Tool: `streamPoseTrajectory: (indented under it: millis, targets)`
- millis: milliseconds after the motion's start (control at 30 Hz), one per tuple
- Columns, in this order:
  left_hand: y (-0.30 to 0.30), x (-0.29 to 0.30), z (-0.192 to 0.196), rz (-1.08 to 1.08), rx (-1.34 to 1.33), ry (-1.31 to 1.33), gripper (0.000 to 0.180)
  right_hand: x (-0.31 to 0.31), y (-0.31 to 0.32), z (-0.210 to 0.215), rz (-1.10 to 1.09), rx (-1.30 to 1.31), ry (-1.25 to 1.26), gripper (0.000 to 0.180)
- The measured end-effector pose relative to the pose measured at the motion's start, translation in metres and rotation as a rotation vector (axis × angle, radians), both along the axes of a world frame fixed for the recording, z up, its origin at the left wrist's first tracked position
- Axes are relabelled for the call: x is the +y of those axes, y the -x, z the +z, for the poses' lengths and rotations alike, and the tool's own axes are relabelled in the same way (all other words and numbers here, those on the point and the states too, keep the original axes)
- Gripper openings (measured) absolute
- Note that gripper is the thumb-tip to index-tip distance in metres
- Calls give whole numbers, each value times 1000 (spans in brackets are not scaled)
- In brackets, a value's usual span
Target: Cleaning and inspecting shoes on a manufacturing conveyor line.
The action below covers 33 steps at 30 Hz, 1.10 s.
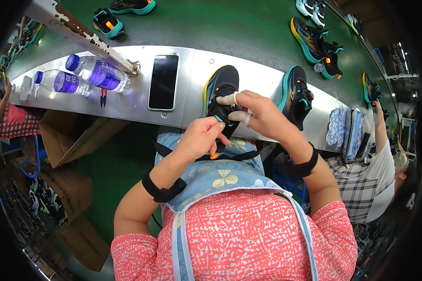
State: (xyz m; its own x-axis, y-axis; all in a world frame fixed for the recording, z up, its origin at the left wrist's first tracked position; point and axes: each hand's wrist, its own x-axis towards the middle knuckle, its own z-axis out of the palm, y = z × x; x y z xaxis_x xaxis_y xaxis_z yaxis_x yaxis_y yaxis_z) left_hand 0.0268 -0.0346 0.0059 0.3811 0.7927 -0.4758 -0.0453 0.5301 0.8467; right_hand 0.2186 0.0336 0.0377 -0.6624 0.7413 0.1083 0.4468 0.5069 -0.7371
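While hands touch the shoe overhanging the ledge, bare metal lies left.

Across the top, a broad green belt, bowed by the lens. Along its near edge, a silvery metal surface with screw heads and soft reflections of light. At upper left, a slanting post, white paint chipped to rusty brown. Below, a shadowed green floor. At left, partly under the surface, an open cardboard box, with brown cartons lower down and a blue frame nearby. At far right, dim clutter beyond the belt.
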Motion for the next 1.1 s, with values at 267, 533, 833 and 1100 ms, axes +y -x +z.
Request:
streamPoseTrajectory:
  millis: [267,533,833,1100]
  targets:
    - [1,0,-2,24,5,7,23,-4,4,14,-44,-16,153,41]
    - [-1,5,3,16,51,7,23,-2,6,4,-96,-142,-44,41]
    - [0,11,4,4,87,15,22,2,8,0,-130,-196,-154,38]
    - [2,17,6,-18,126,37,23,4,9,-4,-144,-53,-66,43]
